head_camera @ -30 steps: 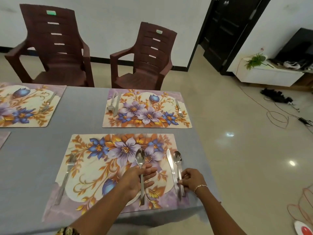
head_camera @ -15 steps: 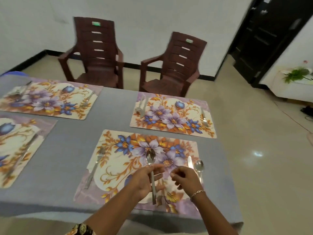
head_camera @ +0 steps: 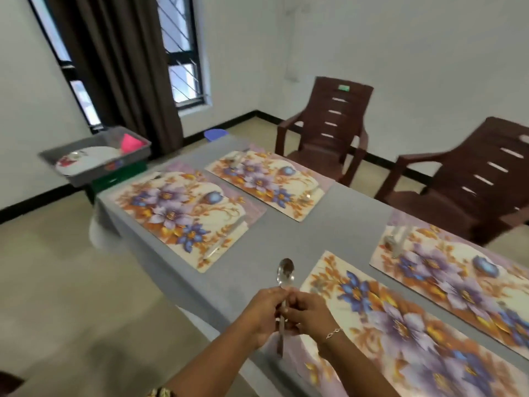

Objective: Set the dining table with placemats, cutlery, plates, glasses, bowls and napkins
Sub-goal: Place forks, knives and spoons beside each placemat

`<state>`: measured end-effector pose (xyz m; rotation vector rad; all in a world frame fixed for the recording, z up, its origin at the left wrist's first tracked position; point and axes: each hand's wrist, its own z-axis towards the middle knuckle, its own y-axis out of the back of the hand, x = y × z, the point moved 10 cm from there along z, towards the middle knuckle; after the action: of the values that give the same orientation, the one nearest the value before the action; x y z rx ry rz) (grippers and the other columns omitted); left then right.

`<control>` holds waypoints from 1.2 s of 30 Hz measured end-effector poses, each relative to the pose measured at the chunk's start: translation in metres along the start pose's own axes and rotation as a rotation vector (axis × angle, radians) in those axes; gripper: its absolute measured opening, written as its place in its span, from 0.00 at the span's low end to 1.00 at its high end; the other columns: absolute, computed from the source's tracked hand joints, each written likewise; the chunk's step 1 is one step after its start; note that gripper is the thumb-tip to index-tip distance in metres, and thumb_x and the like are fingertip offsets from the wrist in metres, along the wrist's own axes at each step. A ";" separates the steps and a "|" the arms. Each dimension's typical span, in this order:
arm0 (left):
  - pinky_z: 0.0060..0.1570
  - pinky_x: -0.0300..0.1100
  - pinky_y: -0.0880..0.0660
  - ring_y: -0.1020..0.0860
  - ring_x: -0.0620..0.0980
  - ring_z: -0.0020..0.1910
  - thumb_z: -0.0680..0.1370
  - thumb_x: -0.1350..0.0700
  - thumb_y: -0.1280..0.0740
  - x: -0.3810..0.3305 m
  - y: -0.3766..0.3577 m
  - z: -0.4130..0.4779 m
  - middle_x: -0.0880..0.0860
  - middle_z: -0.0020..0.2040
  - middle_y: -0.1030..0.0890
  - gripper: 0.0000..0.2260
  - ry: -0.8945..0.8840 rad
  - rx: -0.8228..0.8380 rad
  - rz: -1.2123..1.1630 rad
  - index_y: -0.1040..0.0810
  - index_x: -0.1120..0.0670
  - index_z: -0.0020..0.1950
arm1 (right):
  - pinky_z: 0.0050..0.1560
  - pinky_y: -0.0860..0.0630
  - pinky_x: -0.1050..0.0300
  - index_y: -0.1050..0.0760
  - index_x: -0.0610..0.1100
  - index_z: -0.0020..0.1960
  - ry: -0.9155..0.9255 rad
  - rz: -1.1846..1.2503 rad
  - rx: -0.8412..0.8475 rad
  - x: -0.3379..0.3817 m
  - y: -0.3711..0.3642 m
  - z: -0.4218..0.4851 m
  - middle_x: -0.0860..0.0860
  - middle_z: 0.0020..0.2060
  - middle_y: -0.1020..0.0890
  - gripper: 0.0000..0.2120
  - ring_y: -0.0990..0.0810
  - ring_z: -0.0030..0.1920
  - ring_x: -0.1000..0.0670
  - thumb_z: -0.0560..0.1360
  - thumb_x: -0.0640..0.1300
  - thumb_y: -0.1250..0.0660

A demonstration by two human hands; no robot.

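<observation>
Fingers (head_camera: 274,296) of both hands closed around spoon (head_camera: 285,273), bowl up

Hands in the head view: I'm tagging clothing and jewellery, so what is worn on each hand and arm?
The right hand has a thin silver chain bracelet at the wrist. The left hand and forearm are bare; a patterned yellow-and-dark sleeve edge shows near the elbow. No rings can be made out.

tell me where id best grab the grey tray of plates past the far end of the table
Probably by the long rims of the grey tray, one hand on each side, coming from above and outside. It is wide and shallow, with plates and something pink inside, so a one-sided grip would likely tip it. It sits on a green crate; whether it has handles cannot be told in the blur.
</observation>
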<state>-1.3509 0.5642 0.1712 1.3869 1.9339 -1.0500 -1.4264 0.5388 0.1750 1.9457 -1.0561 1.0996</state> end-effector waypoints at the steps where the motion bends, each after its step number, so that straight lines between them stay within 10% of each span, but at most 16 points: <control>1: 0.43 0.49 0.21 0.20 0.55 0.45 0.81 0.58 0.42 -0.010 0.017 0.005 0.59 0.45 0.19 0.12 -0.028 -0.015 0.038 0.20 0.60 0.51 | 0.27 0.25 0.62 0.24 0.39 0.36 -0.021 0.026 0.009 0.004 -0.011 0.014 0.46 0.27 0.21 0.10 0.23 0.28 0.49 0.74 0.30 0.36; 5: 0.53 0.46 0.24 0.20 0.52 0.49 0.80 0.57 0.39 -0.064 0.121 0.032 0.54 0.45 0.19 0.08 -0.195 -0.152 0.292 0.22 0.53 0.45 | 0.25 0.27 0.61 0.28 0.38 0.34 -0.108 0.132 -0.008 0.027 -0.066 0.081 0.46 0.23 0.25 0.11 0.27 0.23 0.52 0.74 0.30 0.35; 13: 0.41 0.37 0.31 0.25 0.44 0.39 0.78 0.60 0.35 -0.138 0.288 0.064 0.47 0.38 0.22 0.04 -0.362 -0.310 0.545 0.21 0.53 0.44 | 0.23 0.25 0.62 0.28 0.35 0.34 -0.232 0.104 -0.297 0.042 -0.089 0.171 0.44 0.25 0.27 0.10 0.28 0.21 0.50 0.73 0.27 0.36; 20: 0.40 0.27 0.30 0.22 0.43 0.42 0.77 0.62 0.35 -0.166 0.308 0.109 0.49 0.42 0.20 0.06 -0.374 -0.234 0.665 0.23 0.52 0.45 | 0.22 0.27 0.63 0.28 0.34 0.33 -0.309 -0.035 -0.443 0.034 -0.079 0.201 0.43 0.23 0.25 0.09 0.26 0.20 0.50 0.71 0.30 0.32; 25: 0.44 0.27 0.30 0.22 0.46 0.48 0.76 0.63 0.34 -0.186 0.323 0.135 0.50 0.46 0.20 0.05 -0.361 -0.211 0.762 0.23 0.53 0.47 | 0.39 0.20 0.42 0.26 0.37 0.32 -0.349 -0.202 -0.472 0.024 -0.074 0.214 0.40 0.26 0.22 0.09 0.23 0.28 0.45 0.71 0.34 0.31; 36: 0.48 0.23 0.38 0.24 0.47 0.52 0.76 0.63 0.37 -0.227 0.361 0.171 0.54 0.53 0.20 0.09 -0.562 -0.164 1.097 0.22 0.59 0.56 | 0.32 0.34 0.59 0.36 0.52 0.33 -0.162 -0.872 -0.524 0.102 -0.091 0.220 0.54 0.29 0.28 0.14 0.25 0.36 0.49 0.76 0.51 0.37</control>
<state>-0.9383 0.3631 0.1519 1.5093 0.6332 -0.5906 -1.2354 0.3656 0.1571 1.7624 -0.3960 0.1611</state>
